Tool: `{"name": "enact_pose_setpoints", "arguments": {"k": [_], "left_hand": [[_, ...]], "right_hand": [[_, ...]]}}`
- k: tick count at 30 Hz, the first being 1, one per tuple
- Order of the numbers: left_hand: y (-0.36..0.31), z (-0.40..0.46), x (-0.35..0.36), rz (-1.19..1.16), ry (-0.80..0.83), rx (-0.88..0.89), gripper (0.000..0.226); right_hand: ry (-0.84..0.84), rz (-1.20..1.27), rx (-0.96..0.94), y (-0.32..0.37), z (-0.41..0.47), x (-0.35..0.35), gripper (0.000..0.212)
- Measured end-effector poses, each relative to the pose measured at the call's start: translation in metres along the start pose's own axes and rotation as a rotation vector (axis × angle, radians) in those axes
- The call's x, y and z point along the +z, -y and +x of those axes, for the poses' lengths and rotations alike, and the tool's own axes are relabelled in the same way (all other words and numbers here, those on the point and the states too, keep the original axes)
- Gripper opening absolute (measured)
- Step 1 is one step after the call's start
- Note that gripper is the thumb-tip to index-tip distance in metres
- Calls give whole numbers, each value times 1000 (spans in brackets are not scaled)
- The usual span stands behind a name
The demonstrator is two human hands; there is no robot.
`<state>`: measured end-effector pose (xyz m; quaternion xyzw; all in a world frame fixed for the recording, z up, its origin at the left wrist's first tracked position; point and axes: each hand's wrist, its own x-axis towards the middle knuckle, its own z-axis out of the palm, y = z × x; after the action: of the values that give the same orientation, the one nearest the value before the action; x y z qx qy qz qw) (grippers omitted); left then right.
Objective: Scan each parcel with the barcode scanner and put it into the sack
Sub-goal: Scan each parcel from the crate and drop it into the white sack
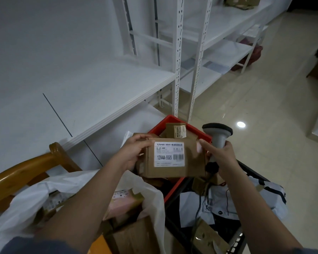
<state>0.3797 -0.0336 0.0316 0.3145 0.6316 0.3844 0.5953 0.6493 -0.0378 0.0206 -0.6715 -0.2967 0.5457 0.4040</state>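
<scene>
Parcel first: one flat brown cardboard parcel with a white label is held up over the red plastic crate. The left hand grips its left edge, with the thumb on the top face and the other fingers curled underneath. The right hand is at the parcel's right edge. Its pointing finger is stretched out straight and touches the top right corner of the parcel. The rest of that hand is wrapped tight around the handle of the grey barcode scanner with a black-rimmed head.

The parcel lies nearly flat, label side up. Its long side runs left to right, from one hand to the other. The barcode sits at the label's lower right. The scanner stands upright just to the right of the parcel, with its head up past the crate's far right corner.

Inside the crate, behind the held parcel, one smaller brown box with a label shows. More boxes lie under the held parcel, but they are too hidden to count.

To the left of the crate is one white plastic sack, open at the top, with brown and pink parcels inside. Right of the crate lie crumpled white mailing bags.
</scene>
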Motion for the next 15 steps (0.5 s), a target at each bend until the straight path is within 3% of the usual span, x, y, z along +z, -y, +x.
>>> {"name": "enact_pose_setpoints", "arguments": {"k": [4,7,15], "left_hand": [[4,2,3,-10,-10,-3,35],[9,1,0,10,-4,-64,40],[7,-1,-19,-125,-105,-141,40]], "right_hand": [[199,-306,84,-5,-2,3,74],[229,-526,156,-11,0,8,72],[160,-212,211,-21,8,12,82]]}}
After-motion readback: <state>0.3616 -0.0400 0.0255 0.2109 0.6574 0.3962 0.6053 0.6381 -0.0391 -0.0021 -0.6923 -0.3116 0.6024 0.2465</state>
